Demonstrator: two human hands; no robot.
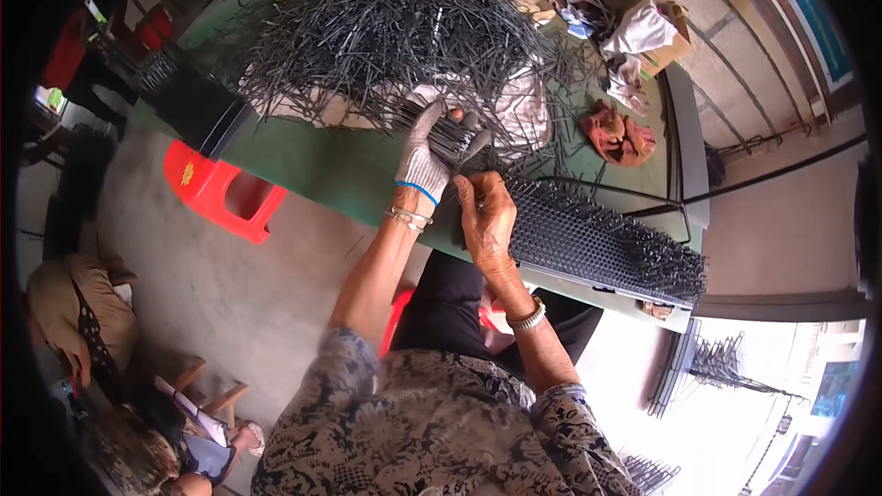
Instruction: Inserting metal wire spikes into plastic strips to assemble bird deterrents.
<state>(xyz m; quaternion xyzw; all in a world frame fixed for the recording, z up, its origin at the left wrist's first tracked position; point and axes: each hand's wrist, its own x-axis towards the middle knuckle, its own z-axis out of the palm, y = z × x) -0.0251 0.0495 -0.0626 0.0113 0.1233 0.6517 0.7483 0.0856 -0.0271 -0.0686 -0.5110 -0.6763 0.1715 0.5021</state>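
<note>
My left hand (424, 154), in a pale knitted glove with grey fingers, is closed around a bundle of thin black rods (450, 140). Just below and right of it is my bare right hand (489, 220), its thumb and fingers pinched together. Whatever lies in that pinch is too small to make out. Beside the right hand, a long black perforated tray (570, 243) runs along the table's near edge. Many black rods stand up from its holes on the far side and at the right end. Beyond my hands rises a large tangled heap of black rods (395, 32) on a pale cloth (528, 115).
A crumpled red-and-tan glove (617, 135) lies on the green table (317, 152), right of the heap. Farther back stands a cardboard box (669, 48) with white cloth. A black rack (197, 110) and red stool (220, 191) are at left. Another person (83, 312) sits lower left.
</note>
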